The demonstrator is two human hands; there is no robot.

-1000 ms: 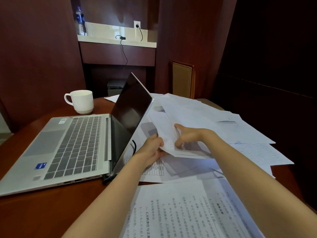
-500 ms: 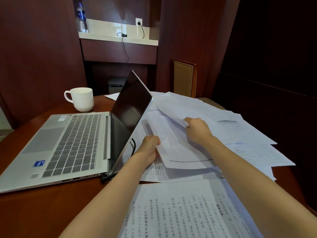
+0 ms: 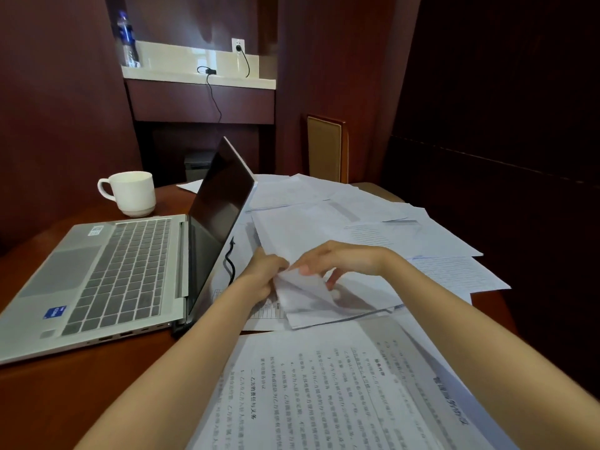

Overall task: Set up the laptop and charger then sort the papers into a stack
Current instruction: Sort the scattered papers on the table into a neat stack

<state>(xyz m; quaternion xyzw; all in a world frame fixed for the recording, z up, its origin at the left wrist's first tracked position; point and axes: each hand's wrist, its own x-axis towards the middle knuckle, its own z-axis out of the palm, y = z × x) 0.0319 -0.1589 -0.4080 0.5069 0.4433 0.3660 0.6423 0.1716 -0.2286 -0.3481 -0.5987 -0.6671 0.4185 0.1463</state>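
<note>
A silver laptop (image 3: 107,274) lies open on the left of the wooden table, its dark screen (image 3: 220,203) tilted back. A black charger cable (image 3: 230,261) runs by its hinge. Loose white papers (image 3: 373,222) cover the right half of the table. My left hand (image 3: 263,276) grips the left edge of a small bundle of sheets (image 3: 305,293) just right of the laptop. My right hand (image 3: 337,263) pinches the same bundle from above, fingers curled on its top sheet. A printed page (image 3: 324,384) lies nearest me.
A white mug (image 3: 133,193) stands behind the laptop. On the back shelf (image 3: 194,77) a water bottle (image 3: 128,40) stands, and a cable hangs from a wall socket (image 3: 238,45). A chair back (image 3: 326,147) rises beyond the papers. Dark wooden walls surround the table.
My right hand drew back from the farther sheets to the bundle held by my left hand. The view tipped slightly downward.
</note>
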